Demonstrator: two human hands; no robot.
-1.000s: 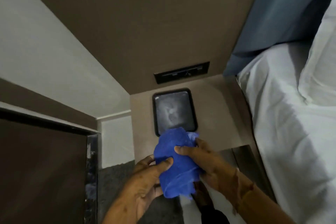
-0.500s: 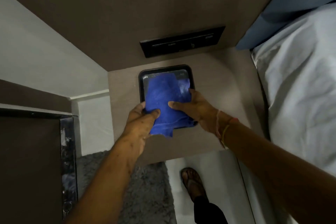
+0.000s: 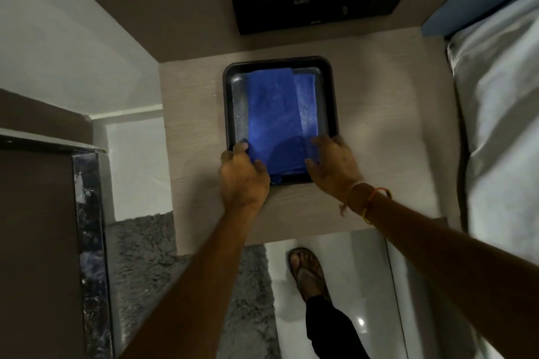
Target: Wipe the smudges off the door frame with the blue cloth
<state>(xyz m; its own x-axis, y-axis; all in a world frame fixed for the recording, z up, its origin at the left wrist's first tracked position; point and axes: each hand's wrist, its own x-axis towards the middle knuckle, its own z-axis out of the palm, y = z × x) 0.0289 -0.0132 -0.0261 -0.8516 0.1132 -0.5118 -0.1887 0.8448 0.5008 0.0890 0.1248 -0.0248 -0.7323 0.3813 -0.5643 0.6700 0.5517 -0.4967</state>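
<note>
While blue cloth [image 3: 274, 114] fills tray [image 3: 227, 102], fingers [image 3: 242, 147] pinch near corners

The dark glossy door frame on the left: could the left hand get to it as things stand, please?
Probably yes: the left hand is at the blue cloth, and nothing stands between it and the dark glossy door frame.

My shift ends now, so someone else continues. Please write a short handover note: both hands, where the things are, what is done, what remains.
The left hand pinches the near left corner of the blue cloth.
The right hand has fingers on its near right edge; grip unclear.
The cloth lies folded in the black tray on the bedside table.
The door frame, to the left, shows pale marks.
Done: nothing visible.
Left: carry cloth over, wipe frame.
</note>
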